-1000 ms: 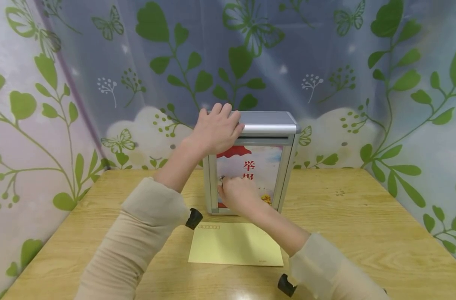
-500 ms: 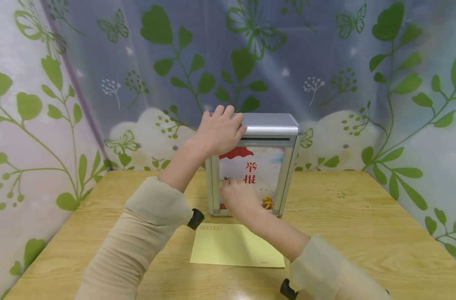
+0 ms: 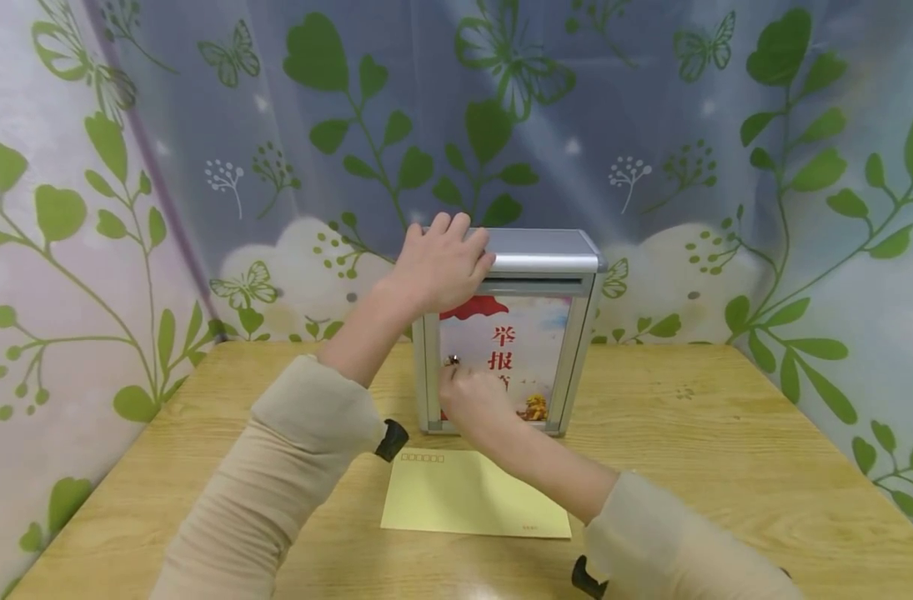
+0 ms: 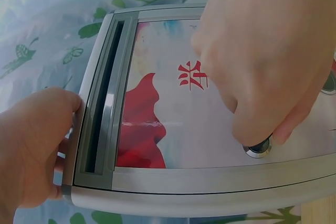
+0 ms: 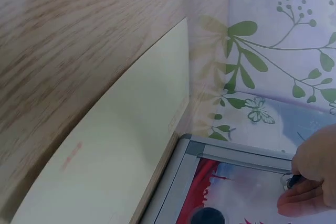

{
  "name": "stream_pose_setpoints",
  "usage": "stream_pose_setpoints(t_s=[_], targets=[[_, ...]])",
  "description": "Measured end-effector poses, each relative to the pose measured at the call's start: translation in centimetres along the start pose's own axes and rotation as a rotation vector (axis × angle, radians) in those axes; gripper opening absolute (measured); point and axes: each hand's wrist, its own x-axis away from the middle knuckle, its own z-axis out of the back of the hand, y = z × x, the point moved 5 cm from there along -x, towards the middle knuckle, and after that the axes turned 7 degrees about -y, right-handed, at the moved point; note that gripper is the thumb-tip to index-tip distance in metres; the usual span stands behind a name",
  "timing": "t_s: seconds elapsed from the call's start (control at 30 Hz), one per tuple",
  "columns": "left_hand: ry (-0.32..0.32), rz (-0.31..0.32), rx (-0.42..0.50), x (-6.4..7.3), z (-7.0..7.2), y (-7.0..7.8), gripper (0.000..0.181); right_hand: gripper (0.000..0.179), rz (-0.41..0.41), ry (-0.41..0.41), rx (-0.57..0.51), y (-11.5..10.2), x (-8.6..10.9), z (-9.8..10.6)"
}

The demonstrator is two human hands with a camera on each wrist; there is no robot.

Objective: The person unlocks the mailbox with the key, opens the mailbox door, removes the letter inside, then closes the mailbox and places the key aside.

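My right grip, pinching a dark piece, had dipped at the lock, likely working it, while my left grip held the box.

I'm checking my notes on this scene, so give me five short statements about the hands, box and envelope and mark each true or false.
1. The left hand touches the top of the metal box. True.
2. The yellow envelope lies on the table in front of the box. True.
3. The right hand holds the envelope. False: it pinches a small dark piece at the round lock.
4. The slot is above the red characters. True.
5. The box lies on its back. False: it stands upright.
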Motion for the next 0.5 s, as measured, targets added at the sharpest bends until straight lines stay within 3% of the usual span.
stream_pose_setpoints(t_s=[0.17,0.3,0.5], targets=[[-0.004,0.006,0.001,0.1,0.0,-0.1,0.041,0.014,0.087,0.034,0.045,0.2,0.4,0.2],[-0.004,-0.006,0.009,0.1,0.0,0.1,0.041,0.02,0.125,0.059,0.034,0.4,0.8,0.1],[0.023,-0.009,0.001,0.2,0.0,0.0,0.04,0.033,0.184,0.095,0.107,0.3,1.1,-0.2]])
